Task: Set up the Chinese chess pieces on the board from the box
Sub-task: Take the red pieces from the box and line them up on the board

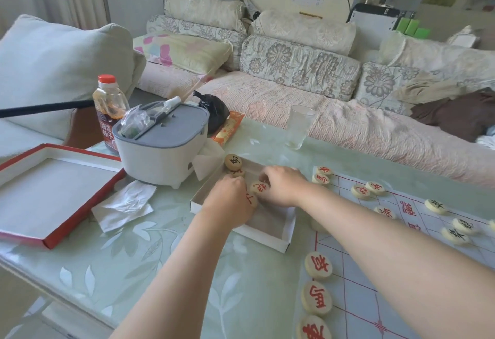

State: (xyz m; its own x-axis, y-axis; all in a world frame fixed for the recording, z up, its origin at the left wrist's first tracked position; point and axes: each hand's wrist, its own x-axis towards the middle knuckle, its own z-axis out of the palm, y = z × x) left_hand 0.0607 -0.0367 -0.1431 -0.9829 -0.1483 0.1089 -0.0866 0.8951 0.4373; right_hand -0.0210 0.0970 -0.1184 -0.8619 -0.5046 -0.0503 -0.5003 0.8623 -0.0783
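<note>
At the nine o'clock side of the glass-topped table (187,271) lies the red-edged box lid (53,194), open side up. Crumpled tissue (126,204) is just beside it, and a white, grey-lidded container (160,151) stands at about one o'clock from the tissue.

The shallow white box (284,242) sits mid-table with both hands inside it. The left hand (230,204) is knuckles-up, its fingers curled down over a half-hidden piece (251,199) at its two o'clock. I cannot tell whether it grips it. At the box's eleven o'clock corner a dark-lettered piece (233,161) is propped over another. Between the hands lies a red-lettered piece (260,187). The right hand (281,186) has bent fingers touching its far edge, but the thumb is hidden, so a pinch cannot be confirmed.

The board (401,271) spreads at three o'clock of the box and already carries pieces along its near edge and further in.

The step looks like picking out the last pieces. It is best to take one disc per hand, pinched by the rim so the character stays readable, and lift it clear of the box wall. Each should then go squarely on a line crossing. The board looks thin and may shift, so pieces are better lowered from above than pushed.
</note>
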